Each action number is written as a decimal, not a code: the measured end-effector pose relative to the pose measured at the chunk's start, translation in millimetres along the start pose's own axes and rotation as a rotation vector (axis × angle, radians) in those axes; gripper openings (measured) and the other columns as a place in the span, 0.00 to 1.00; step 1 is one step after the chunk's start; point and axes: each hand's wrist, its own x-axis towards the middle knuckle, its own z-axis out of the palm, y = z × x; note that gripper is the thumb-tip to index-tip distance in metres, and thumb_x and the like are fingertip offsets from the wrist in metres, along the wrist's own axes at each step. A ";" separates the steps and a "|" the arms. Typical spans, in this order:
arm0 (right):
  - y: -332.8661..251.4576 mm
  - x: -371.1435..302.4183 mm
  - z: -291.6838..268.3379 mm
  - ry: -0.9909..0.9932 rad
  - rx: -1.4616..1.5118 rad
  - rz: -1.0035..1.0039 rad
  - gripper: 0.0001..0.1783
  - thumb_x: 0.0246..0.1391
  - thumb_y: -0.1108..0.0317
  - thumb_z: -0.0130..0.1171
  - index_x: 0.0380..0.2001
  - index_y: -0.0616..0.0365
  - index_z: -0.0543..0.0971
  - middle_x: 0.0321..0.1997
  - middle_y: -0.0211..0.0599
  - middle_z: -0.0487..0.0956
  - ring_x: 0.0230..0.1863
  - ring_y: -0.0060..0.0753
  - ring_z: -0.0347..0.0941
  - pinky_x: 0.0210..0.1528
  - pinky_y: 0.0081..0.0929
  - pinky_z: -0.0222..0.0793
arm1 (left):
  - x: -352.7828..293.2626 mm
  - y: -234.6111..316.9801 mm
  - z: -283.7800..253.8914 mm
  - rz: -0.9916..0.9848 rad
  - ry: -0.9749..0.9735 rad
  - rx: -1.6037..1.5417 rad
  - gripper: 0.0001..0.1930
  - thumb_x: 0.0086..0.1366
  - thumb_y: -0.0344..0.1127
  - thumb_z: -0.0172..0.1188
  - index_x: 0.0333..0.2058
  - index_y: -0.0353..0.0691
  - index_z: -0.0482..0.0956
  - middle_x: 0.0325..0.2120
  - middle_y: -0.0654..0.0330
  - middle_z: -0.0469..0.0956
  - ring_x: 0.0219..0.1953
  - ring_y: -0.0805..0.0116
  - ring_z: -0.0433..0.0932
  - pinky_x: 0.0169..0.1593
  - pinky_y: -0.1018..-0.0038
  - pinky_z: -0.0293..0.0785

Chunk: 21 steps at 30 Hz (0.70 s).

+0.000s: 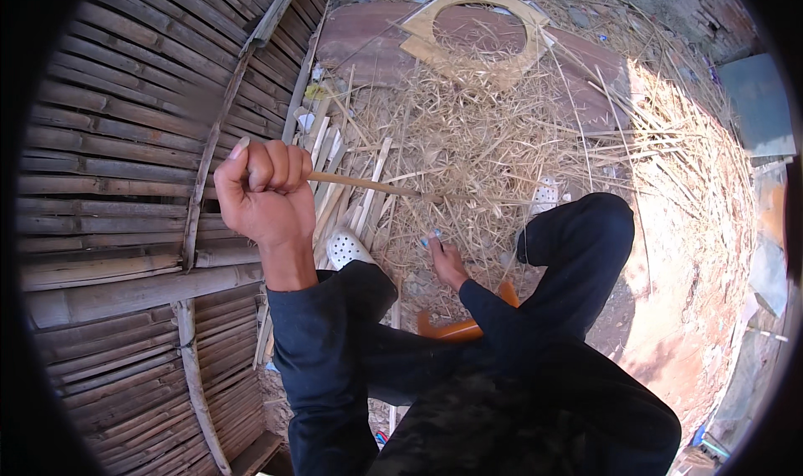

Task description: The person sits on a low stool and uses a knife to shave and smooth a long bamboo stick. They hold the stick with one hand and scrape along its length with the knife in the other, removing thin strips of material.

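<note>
Left hand [269, 187] fisted around thin stick [364, 182].
On my feed the stick runs rightward over shavings [456, 141]; right hand [450, 263], fingers bunched at small bluish object [427, 241], grip I cannot tell.

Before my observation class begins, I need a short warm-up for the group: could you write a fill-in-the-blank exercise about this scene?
1. From the closed left hand, the thin stick extends toward the picture's ____ side.
2. The bamboo wall stands on the person's ____ side.
3. The main colour of the dotted shoe nearer that wall is ____.
4. In picture height, the right hand sits ____ than the left hand.

Missing words: right; left; white; lower.
</note>
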 end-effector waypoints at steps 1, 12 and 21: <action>-14.7 -0.4 -11.7 -0.059 0.037 0.090 0.32 0.65 0.43 0.41 0.18 0.61 0.67 0.12 0.31 0.62 0.17 0.24 0.58 0.23 0.30 0.58 | -2.1 -1.7 -0.4 -0.011 -0.018 -0.007 0.20 0.64 0.41 0.40 0.13 0.48 0.50 0.10 0.68 0.47 0.15 0.75 0.43 0.23 0.73 0.44; 93.0 24.5 -42.9 0.005 -0.122 0.310 0.33 0.63 0.40 0.42 0.19 0.60 0.69 0.11 0.32 0.63 0.12 0.29 0.58 0.17 0.35 0.56 | -0.2 0.3 -2.1 -0.031 -0.068 -0.025 0.20 0.64 0.42 0.40 0.13 0.48 0.50 0.10 0.68 0.48 0.15 0.75 0.43 0.23 0.73 0.44; -20.8 -24.2 1.7 -0.053 0.113 -0.168 0.24 0.67 0.50 0.42 0.23 0.55 0.64 0.14 0.22 0.59 0.13 0.14 0.56 0.16 0.19 0.53 | -6.2 -9.0 9.4 0.135 0.301 0.105 0.21 0.72 0.51 0.39 0.23 0.45 0.59 0.20 0.66 0.55 0.23 0.76 0.52 0.31 0.76 0.53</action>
